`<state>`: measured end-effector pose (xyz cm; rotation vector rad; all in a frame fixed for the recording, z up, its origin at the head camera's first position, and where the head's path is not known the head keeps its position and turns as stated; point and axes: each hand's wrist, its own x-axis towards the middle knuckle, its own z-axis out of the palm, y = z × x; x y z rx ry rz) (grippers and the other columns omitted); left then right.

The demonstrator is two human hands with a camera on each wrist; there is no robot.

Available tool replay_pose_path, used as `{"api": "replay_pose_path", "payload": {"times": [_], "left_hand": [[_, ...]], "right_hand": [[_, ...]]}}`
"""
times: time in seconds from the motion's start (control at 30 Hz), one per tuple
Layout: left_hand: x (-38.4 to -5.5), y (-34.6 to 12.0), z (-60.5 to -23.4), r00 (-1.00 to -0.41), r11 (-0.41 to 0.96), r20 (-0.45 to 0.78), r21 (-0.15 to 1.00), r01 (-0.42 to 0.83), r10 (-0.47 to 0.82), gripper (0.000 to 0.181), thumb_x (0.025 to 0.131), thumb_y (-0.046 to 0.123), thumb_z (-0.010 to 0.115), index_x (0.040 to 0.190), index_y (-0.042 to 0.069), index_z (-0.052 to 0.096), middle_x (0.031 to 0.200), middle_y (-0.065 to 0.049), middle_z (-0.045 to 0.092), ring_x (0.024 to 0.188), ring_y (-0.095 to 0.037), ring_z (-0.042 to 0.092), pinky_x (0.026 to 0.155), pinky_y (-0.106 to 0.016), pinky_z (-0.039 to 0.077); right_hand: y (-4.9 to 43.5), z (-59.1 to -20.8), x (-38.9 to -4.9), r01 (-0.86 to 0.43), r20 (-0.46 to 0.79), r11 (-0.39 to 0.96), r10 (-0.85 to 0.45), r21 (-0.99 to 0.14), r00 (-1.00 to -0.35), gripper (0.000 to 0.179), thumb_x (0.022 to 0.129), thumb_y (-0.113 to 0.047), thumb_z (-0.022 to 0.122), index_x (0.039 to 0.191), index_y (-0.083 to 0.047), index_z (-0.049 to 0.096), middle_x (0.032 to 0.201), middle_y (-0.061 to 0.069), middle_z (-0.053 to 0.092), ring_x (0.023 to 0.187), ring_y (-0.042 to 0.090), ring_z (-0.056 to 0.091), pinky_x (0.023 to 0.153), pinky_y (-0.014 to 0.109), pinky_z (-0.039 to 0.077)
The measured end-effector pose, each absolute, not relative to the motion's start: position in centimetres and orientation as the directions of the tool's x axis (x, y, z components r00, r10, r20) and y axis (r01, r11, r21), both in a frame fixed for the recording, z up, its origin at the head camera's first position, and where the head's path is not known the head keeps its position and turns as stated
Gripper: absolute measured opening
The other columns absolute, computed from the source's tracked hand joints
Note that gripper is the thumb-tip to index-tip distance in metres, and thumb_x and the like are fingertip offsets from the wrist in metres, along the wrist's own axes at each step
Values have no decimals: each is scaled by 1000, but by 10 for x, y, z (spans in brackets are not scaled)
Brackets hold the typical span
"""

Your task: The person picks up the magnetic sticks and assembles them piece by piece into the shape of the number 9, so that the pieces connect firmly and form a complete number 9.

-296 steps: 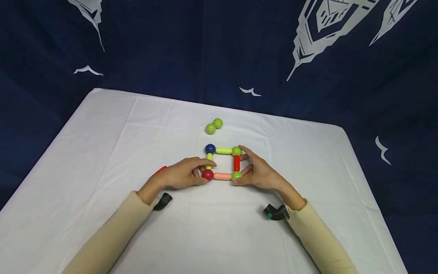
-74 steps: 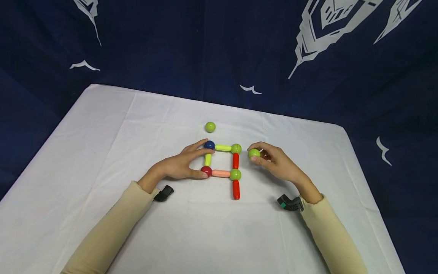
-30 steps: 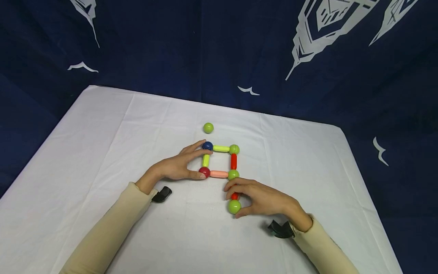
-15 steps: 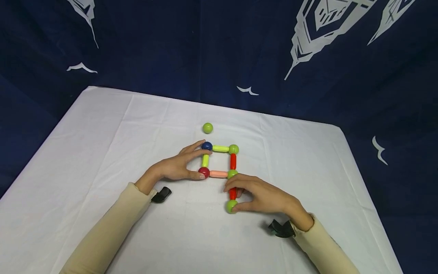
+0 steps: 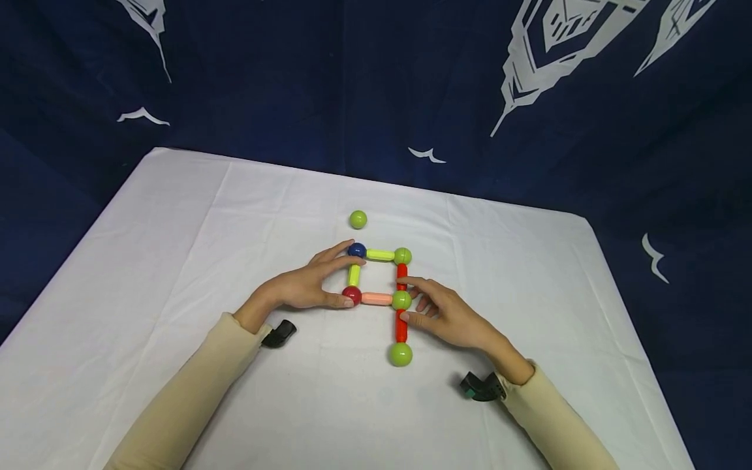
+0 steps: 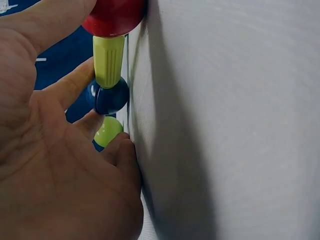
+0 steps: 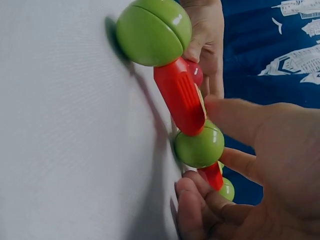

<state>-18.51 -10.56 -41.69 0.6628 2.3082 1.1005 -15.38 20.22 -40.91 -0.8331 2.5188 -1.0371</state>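
Note:
A ball-and-stick building-toy frame lies on the table, with a square of sticks joined by balls. Its corners are a blue ball (image 5: 356, 250), a red ball (image 5: 352, 296), a far green ball (image 5: 402, 256) and a near green ball (image 5: 401, 300). From the near one a red stick (image 5: 401, 326) runs toward me to an end green ball (image 5: 401, 354). My left hand (image 5: 302, 285) holds the left side, thumb on the red ball and fingers at the blue one. My right hand (image 5: 449, 314) spans the near green corner, thumb and index finger at the red sticks either side.
One loose green ball (image 5: 358, 219) lies beyond the frame. A white cloth (image 5: 247, 411) covers the table, and a dark blue printed curtain (image 5: 282, 85) hangs behind its far edge. Black wrist cameras (image 5: 483, 386) sit under both forearms.
My right hand brought a green ball to the added red stick's near end, let go and moved up to the corner ball. Earlier the left hand shifted its fingers to the blue ball.

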Motion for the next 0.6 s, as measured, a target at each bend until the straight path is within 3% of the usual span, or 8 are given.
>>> {"api": "replay_pose_path", "payload": {"times": [0.2,0.37,0.6], "left_hand": [[-185,-107,-413,-755,557,-209,795,238,622,77,89,38,76,154,29,37,169,3,-2,155,-32,2,116,-69,19],[-190,-111,-407,-762,543,-187,804,244,620,78,89,37,75,155,26,36,169,-5,4,155,-35,7,118,-65,18],[-217,-106,-391,-830,522,-118,823,226,545,69,92,23,74,152,16,40,158,-14,31,139,-34,38,112,-51,38]], "right_hand": [[202,-411,-157,-390,-66,587,-606,-709,-793,58,92,-24,75,143,-12,51,105,5,59,86,18,55,73,24,51],[201,-412,-158,-383,-70,585,-605,-715,-793,57,92,-24,75,143,-14,51,105,4,58,86,18,55,73,24,51],[202,-412,-157,-372,-80,597,-594,-711,-800,56,92,-24,75,142,-14,52,104,5,58,86,19,55,72,24,51]]}}
